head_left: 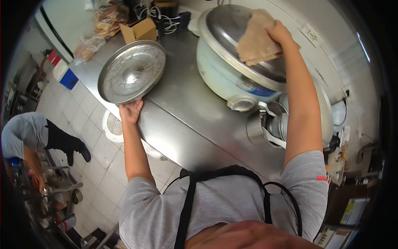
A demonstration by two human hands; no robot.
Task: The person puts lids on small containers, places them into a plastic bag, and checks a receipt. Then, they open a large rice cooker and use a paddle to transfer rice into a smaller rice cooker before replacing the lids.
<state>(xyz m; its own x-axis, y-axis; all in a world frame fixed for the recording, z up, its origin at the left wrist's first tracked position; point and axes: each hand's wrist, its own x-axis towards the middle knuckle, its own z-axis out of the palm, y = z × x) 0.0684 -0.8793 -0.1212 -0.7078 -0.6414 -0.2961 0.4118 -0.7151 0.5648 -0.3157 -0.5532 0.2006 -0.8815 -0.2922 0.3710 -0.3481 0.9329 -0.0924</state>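
My left hand (131,110) grips the near rim of a round, shallow metal pan (132,74). Wet-looking streaks mark its shiny inner face, and it is tilted above the steel counter; my fingers are partly hidden beneath the rim. On the right, my right hand (280,33) presses a tan, folded cloth (258,39) on the domed metal lid (226,23) of a large, pale cooker (215,68). That lid sits on the cooker, and the cloth covers part of it.
A steel counter (178,103) runs before me. At its back are an open cardboard box (145,31), white cables (170,25) and bagged food (110,20). Metal containers (265,126) stand right of centre. A white stool (112,124) is below the counter; another person (27,133) bends at left.
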